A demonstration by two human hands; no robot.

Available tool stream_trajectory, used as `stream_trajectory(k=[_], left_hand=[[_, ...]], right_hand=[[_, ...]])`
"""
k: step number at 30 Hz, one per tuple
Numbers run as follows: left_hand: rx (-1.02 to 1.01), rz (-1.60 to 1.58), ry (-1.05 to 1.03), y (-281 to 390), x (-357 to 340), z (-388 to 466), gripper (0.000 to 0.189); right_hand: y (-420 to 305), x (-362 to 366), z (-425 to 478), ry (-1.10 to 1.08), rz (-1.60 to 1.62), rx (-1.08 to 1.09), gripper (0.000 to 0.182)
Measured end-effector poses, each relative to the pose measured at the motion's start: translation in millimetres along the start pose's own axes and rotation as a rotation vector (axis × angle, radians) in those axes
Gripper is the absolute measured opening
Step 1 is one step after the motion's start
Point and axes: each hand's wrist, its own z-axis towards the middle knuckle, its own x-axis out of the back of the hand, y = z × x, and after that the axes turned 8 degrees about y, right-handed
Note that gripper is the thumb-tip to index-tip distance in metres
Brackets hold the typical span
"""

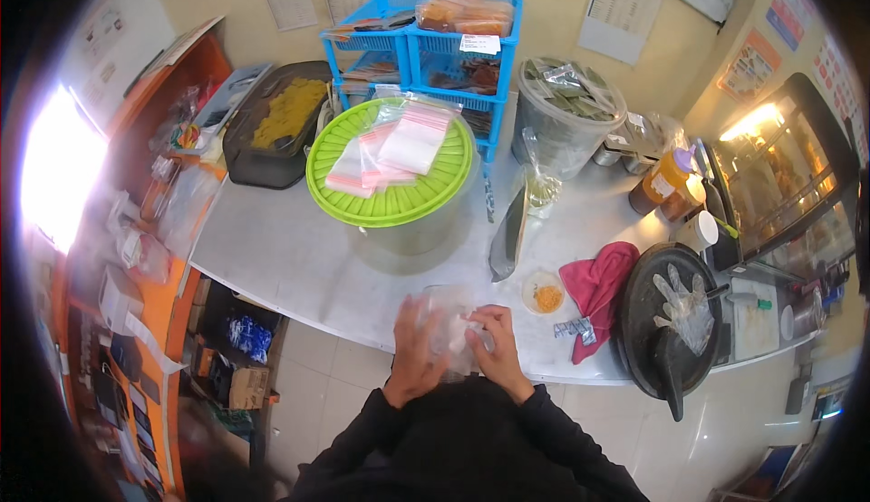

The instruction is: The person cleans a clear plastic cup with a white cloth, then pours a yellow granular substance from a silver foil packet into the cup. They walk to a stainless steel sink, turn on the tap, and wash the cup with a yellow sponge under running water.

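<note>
At the front edge of the metal table, a translucent plastic packet [454, 329] lies between my two hands. My left hand [416, 349] holds its left side, the fingers slightly blurred. On the other side, my right hand [499, 349] pinches it between thumb and fingers. Whatever the packet contains is too unclear to tell. Just beyond stands a clear tub with a lime-green lid [326, 193], on which small zip-seal plastic bags [416, 140] are piled. To the right of my hands sits a small dish of orange-yellow crumbs [548, 298].
A pink cloth [601, 284] lies beside a stone mortar [635, 339] with a pestle [669, 373] and a plastic glove [686, 305]. Behind are blue stacked baskets [412, 41], a bucket of green packets [544, 135] and sauce bottles [656, 189]. An orange shelf [183, 393] borders the left.
</note>
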Motion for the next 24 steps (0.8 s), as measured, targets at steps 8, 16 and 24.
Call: stream_trajectory(k=[8,16,24], left_hand=[[-0.069,-0.144,-0.056,-32,-16,25,0.033],[0.415,-0.616,0.286,-50,-60,-14,0.050],[0.277,-0.523,0.280,-5,-56,12,0.047]], right_hand=[[21,4,-20,-0.076,0.473,-0.164,0.062],[-11,-19,-16,-0.067,-0.195,0.042,0.095],[2,-21,-18,0.182,0.667,-0.498,0.076]])
